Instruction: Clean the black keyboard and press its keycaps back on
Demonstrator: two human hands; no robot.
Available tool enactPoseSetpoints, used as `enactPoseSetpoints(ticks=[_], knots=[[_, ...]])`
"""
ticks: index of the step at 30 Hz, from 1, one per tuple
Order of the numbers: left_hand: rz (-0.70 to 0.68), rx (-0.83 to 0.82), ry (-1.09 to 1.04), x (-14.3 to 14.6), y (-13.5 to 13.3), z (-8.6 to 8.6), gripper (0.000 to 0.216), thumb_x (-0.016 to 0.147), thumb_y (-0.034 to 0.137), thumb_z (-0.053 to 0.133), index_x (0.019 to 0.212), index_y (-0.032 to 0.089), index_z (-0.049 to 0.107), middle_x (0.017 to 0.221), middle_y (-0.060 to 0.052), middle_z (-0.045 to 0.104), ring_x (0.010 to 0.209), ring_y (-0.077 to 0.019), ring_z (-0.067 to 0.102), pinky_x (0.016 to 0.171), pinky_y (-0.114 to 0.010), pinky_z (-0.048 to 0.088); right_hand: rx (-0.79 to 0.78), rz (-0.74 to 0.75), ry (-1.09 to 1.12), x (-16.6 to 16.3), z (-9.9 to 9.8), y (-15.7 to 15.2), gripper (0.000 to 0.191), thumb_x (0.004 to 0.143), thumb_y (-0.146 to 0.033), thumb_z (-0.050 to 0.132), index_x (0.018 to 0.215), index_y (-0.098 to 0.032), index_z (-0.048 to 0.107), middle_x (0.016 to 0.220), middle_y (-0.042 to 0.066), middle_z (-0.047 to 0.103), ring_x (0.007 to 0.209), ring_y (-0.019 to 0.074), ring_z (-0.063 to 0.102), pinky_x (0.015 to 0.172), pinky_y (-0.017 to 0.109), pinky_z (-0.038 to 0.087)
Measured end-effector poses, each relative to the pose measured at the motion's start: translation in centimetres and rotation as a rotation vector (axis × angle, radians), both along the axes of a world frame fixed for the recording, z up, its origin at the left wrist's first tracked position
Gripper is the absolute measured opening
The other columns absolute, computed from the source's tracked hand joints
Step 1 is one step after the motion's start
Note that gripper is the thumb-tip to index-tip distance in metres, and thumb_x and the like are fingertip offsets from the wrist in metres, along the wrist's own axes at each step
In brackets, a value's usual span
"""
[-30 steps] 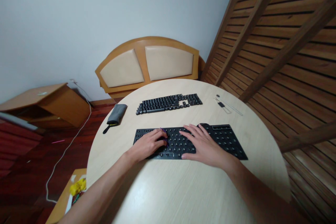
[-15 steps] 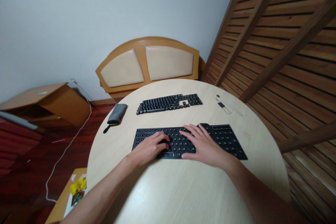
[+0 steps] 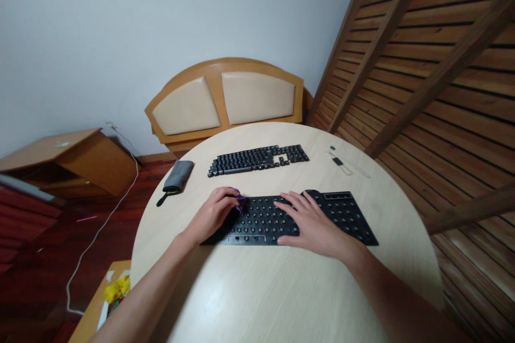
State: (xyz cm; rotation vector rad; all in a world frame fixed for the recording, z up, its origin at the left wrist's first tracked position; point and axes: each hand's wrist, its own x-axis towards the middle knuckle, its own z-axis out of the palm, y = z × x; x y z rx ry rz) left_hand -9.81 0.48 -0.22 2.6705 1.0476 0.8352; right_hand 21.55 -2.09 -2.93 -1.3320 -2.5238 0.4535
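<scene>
A black keyboard base (image 3: pixel 261 220) with its keycaps off lies flat on the round table (image 3: pixel 257 289). At its upper left, my left hand (image 3: pixel 217 209) is closed on a small purple cloth (image 3: pixel 240 203) that touches the keyboard. Most of the cloth is hidden by the fingers. My right hand (image 3: pixel 308 220) rests on the right middle of the keyboard, fingers spread, with nothing in it. Behind the keyboard, the removed black keycaps (image 3: pixel 257 161) are laid out in keyboard order.
A grey pouch (image 3: pixel 179 176) with a black loop lies at the table's left. At the back right sits a wire keycap puller (image 3: pixel 338 162) near a small dark round piece (image 3: pixel 332 148). A wooden headboard (image 3: pixel 221 102) stands behind; a slatted wooden panel (image 3: pixel 434 75) rises on the right.
My left hand has moved left and away from me with the purple cloth, from the middle of the keyboard to its upper left. My right hand has stayed in place.
</scene>
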Motion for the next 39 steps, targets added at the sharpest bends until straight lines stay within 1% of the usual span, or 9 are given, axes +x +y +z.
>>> enactPoseSetpoints(ticks=[3, 5, 8, 13, 19, 23, 28, 33, 39], knots=[[0.12, 0.042, -0.071, -1.3, 1.7, -0.6, 0.016, 0.102, 0.02, 0.048, 0.102, 0.021, 0.064, 0.117, -0.008, 0.061, 0.112, -0.023, 0.056, 0.098, -0.043, 0.049, 0.002, 0.001, -0.011, 0.0, 0.0, 0.0, 0.086, 0.08, -0.075, 0.058, 0.151, -0.029, 0.041, 0.161, 0.007, 0.033, 0.149, 0.0329, 0.022, 0.123, 0.055, 0.01], [0.138, 0.021, -0.066, -1.5, 2.6, -1.1, 0.017, 0.102, 0.022, 0.048, 0.102, 0.021, 0.065, 0.117, -0.008, 0.061, 0.111, -0.0233, 0.057, 0.097, -0.044, 0.049, 0.008, 0.002, -0.017, 0.0, -0.1, 0.1, 0.086, 0.081, -0.076, 0.056, 0.151, -0.029, 0.04, 0.161, 0.007, 0.032, 0.15, 0.0325, 0.021, 0.123, 0.055, 0.01], [0.112, -0.03, -0.025, -1.0, 3.1, -1.8, 0.019, 0.102, 0.024, 0.049, 0.101, 0.021, 0.067, 0.114, -0.008, 0.063, 0.108, -0.0235, 0.058, 0.096, -0.045, 0.051, 0.014, 0.002, -0.021, 0.1, -0.3, 0.1, 0.085, 0.082, -0.076, 0.055, 0.151, -0.029, 0.04, 0.161, 0.007, 0.032, 0.149, 0.0328, 0.022, 0.123, 0.055, 0.01], [0.038, -0.092, 0.024, -0.8, 2.8, -2.3, 0.017, 0.101, 0.024, 0.051, 0.104, 0.02, 0.067, 0.114, -0.009, 0.064, 0.11, -0.023, 0.058, 0.098, -0.045, 0.051, 0.019, 0.003, -0.021, 0.1, -0.5, 0.2, 0.085, 0.081, -0.076, 0.055, 0.15, -0.029, 0.042, 0.16, 0.008, 0.033, 0.149, 0.0338, 0.023, 0.123, 0.055, 0.01], [0.011, -0.137, 0.023, -1.2, 2.7, -2.1, 0.018, 0.102, 0.022, 0.049, 0.106, 0.02, 0.066, 0.113, -0.009, 0.067, 0.11, -0.0227, 0.06, 0.098, -0.047, 0.05, 0.027, -0.001, -0.02, 0.1, -0.4, 0.2, 0.084, 0.081, -0.075, 0.056, 0.15, -0.028, 0.043, 0.16, 0.008, 0.035, 0.148, 0.0343, 0.025, 0.122, 0.055, 0.011], [0.016, -0.164, 0.001, -1.2, 3.1, -2.0, 0.015, 0.1, 0.022, 0.052, 0.099, 0.019, 0.066, 0.107, -0.008, 0.069, 0.106, -0.0219, 0.061, 0.096, -0.045, 0.051, 0.028, 0.002, -0.017, 0.1, -0.5, 0.2, 0.084, 0.081, -0.075, 0.056, 0.15, -0.028, 0.043, 0.16, 0.008, 0.035, 0.148, 0.0344, 0.025, 0.122, 0.056, 0.011], [-0.009, -0.159, 0.145, -1.2, 3.5, -1.0, 0.015, 0.1, 0.022, 0.051, 0.096, 0.019, 0.066, 0.103, -0.008, 0.068, 0.101, -0.022, 0.06, 0.093, -0.042, 0.051, 0.033, -0.003, -0.023, 0.1, -0.5, 0.2, 0.084, 0.081, -0.074, 0.057, 0.15, -0.029, 0.043, 0.16, 0.007, 0.035, 0.148, 0.0335, 0.025, 0.122, 0.056, 0.011], [-0.091, -0.114, 0.261, -1.1, 3.4, 0.0, 0.026, 0.104, 0.022, 0.04, 0.104, 0.019, 0.066, 0.11, -0.009, 0.065, 0.106, -0.0227, 0.058, 0.093, -0.041, 0.052, 0.04, -0.001, -0.027, 0.1, -0.6, 0.3, 0.085, 0.081, -0.076, 0.055, 0.15, -0.029, 0.042, 0.16, 0.007, 0.035, 0.149, 0.0332, 0.024, 0.122, 0.056, 0.011], [-0.086, -0.129, 0.283, -1.1, 3.0, 0.2, 0.025, 0.105, 0.027, 0.043, 0.104, 0.022, 0.067, 0.12, -0.006, 0.062, 0.115, -0.0224, 0.055, 0.099, -0.04, 0.05, 0.034, -0.002, -0.029, 0.1, -0.6, 0.2, 0.083, 0.082, -0.076, 0.055, 0.15, -0.029, 0.042, 0.16, 0.007, 0.034, 0.149, 0.0328, 0.024, 0.122, 0.056, 0.012]])
